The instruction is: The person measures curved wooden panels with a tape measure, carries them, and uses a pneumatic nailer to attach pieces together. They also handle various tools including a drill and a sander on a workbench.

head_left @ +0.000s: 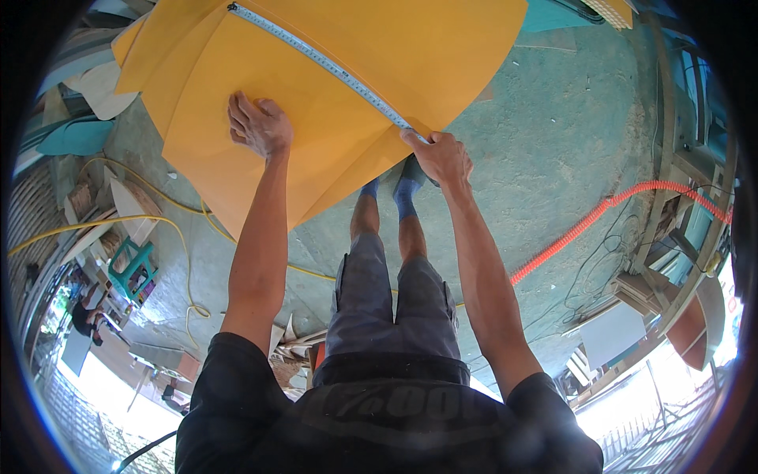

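Large yellow sheets (332, 103) lie stacked in front of me, their corners fanned out at the left. Across the top one runs a tape measure (324, 62), its silvery blade slanting from the far left down to the near right edge. My right hand (444, 160) is closed round the tape's near end at the sheet's edge; its palm side is hidden. On the yellow surface, left of the tape, rests my left hand (259, 126) with its fingers bent and somewhat apart, holding nothing. A thin line runs on the sheet beside the tape.
A coiled orange hose (588, 225) crosses the floor at right. A yellow hose (185, 261) loops at left, near a green stool (133, 268). Wooden racks and boards (667, 276) stand at right. A person (85, 316) is far off at left.
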A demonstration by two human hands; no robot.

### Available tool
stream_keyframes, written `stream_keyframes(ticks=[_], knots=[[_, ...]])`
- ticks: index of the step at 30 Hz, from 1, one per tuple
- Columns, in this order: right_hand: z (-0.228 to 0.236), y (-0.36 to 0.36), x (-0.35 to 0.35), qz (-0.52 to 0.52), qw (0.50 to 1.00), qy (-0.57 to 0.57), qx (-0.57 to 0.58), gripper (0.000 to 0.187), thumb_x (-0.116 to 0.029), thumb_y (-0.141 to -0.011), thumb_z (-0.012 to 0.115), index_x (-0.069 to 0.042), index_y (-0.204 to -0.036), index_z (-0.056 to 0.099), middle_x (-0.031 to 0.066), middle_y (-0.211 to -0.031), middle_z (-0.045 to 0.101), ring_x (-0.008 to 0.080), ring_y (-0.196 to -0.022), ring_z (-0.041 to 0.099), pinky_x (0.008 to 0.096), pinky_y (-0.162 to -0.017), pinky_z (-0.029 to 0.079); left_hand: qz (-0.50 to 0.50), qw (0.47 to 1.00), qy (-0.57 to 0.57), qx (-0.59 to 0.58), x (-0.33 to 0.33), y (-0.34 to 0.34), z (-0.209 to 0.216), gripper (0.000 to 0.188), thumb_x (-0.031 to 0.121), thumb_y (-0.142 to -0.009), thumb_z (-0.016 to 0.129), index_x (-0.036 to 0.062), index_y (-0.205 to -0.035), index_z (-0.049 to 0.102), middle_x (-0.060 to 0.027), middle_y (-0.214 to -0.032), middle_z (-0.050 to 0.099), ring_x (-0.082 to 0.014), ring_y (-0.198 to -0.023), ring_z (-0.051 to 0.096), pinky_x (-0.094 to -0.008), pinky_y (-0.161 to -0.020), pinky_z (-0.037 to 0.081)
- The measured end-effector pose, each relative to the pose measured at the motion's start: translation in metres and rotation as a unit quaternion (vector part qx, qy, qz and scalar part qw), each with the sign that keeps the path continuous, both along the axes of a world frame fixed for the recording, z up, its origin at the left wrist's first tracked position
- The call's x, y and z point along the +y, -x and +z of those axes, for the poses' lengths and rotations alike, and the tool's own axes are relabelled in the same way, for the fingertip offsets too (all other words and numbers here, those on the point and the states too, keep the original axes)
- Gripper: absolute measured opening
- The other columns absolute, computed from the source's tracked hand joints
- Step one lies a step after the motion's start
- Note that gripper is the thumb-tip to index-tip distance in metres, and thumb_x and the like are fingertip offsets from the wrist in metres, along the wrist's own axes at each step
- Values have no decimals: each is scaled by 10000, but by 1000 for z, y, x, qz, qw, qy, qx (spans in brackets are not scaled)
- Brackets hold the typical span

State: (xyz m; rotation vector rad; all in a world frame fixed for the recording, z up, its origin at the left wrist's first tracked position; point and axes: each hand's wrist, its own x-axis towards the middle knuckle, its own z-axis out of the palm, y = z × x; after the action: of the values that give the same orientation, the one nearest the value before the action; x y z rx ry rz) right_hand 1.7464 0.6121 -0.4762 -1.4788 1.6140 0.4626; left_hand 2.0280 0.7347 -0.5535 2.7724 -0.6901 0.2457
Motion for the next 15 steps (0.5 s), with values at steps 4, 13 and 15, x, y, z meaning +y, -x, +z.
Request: stream_keyframes(ticks=[4, 13, 15], knots=[[-2, 1, 1, 0, 1000, -1, 0, 621, -667, -750, 655, -73, -904, 751, 142, -907, 732, 314, -921, 698, 420, -790, 509, 2, 1000, 3, 3, -1, 0, 0, 503, 279, -940, 446, 51, -1388, 459, -125, -1506, 400, -248, -1412, 327, -514, -1099, 228], [0, 0, 0, 2, 1000, 3, 3, 616, -659, -749, 661, -74, -921, 754, 143, -908, 733, 314, -916, 700, 427, -785, 510, 5, 999, 15, -46, -1, 0, -3, 470, 266, -916, 485, 71, -1342, 524, -82, -1452, 474, -255, -1349, 413, -508, -1076, 288], [-2, 1, 1, 2, 1000, 4, 4, 613, -658, -748, 662, -76, -919, 753, 143, -904, 732, 314, -914, 701, 426, -782, 509, 3, 1000, 8, -12, 0, 0, -2, 488, 273, -936, 458, 62, -1376, 473, -108, -1492, 415, -254, -1388, 355, -518, -1089, 250]])
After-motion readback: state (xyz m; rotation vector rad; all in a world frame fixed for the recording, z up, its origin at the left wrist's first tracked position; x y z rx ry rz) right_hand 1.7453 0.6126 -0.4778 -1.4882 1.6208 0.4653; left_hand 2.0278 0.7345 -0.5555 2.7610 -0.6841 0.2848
